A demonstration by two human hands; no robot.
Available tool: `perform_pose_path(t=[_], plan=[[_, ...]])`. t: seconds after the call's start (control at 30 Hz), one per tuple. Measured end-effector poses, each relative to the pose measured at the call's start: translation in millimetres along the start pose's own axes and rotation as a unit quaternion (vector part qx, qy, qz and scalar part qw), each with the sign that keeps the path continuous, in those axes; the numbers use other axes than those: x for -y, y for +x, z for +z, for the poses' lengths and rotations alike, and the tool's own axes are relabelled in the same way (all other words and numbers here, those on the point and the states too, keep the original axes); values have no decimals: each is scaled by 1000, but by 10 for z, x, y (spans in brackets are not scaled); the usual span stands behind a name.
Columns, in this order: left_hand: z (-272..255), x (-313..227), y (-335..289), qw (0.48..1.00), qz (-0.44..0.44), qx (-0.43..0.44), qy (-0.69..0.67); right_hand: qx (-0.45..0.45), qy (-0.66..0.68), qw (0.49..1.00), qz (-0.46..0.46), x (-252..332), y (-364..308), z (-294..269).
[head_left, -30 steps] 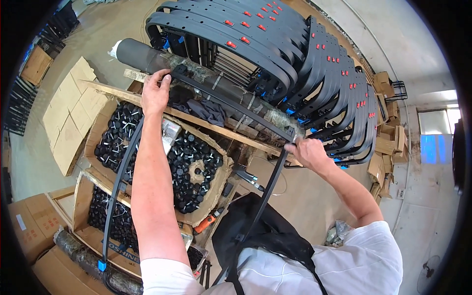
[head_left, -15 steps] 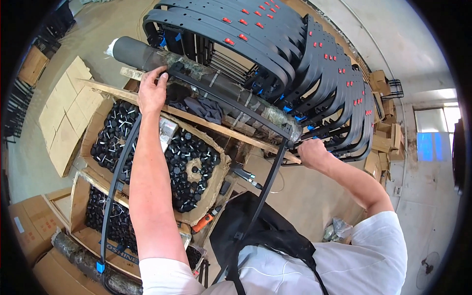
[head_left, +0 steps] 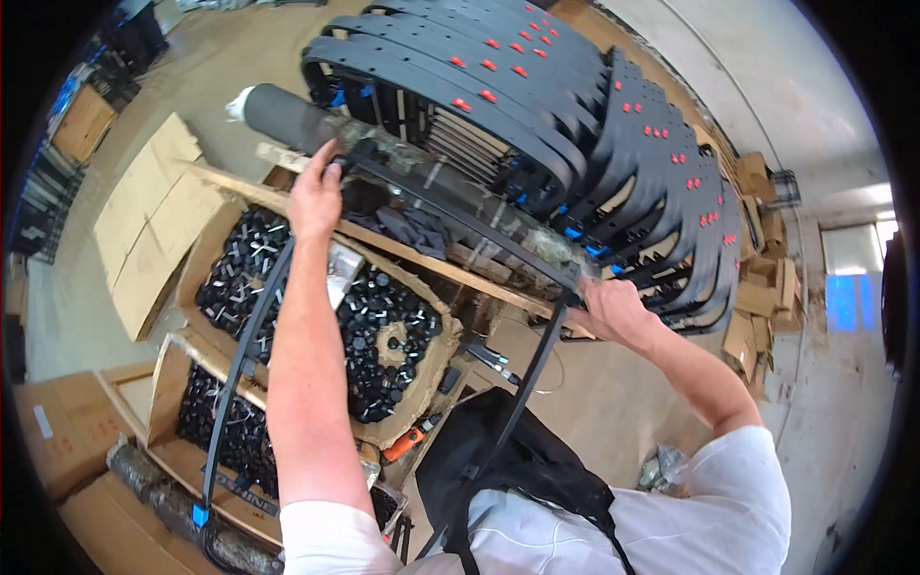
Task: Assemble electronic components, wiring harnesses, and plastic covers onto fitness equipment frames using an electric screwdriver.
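Note:
A black tubular metal frame lies in front of me, its far bar along a dark padded roll and two legs running back toward me. At its far left corner is my left hand, fingers curled closed on the frame, with the forearm crossing over the left leg. My right hand is closed at the far right corner joint; what its fingers pinch there is hidden. Below my left forearm stand a cardboard box of black-headed knobs with screws and another box of small black parts.
Stacked black curved frames with red clips fill the far side. A wooden rail runs below the padded roll. An orange-handled tool and a black bag are near me. Cardboard boxes stand at right.
The whole view has shifted slightly, moving the scene right and down. Both hands stay at the frame's far corners; the right hand's fingers now sit higher around the joint.

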State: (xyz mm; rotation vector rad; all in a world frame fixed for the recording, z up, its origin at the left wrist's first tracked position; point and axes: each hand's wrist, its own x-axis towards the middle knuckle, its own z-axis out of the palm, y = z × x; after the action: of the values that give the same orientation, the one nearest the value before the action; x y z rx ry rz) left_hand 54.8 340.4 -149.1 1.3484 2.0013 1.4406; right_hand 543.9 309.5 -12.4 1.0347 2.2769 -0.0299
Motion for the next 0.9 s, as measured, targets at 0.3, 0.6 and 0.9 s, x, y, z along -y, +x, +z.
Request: perform_pose_path(t=[0.3,0.6,0.9], plan=[[-59,-520,95,983,-51,36,170,-129,63,988,64,75,68,390],[-552,-321,236,940,7,-136,314,-129,85,986,67,66,78,351],[-197,-673,270,898,162,157,377,-136,93,985,53,39,52,350]])
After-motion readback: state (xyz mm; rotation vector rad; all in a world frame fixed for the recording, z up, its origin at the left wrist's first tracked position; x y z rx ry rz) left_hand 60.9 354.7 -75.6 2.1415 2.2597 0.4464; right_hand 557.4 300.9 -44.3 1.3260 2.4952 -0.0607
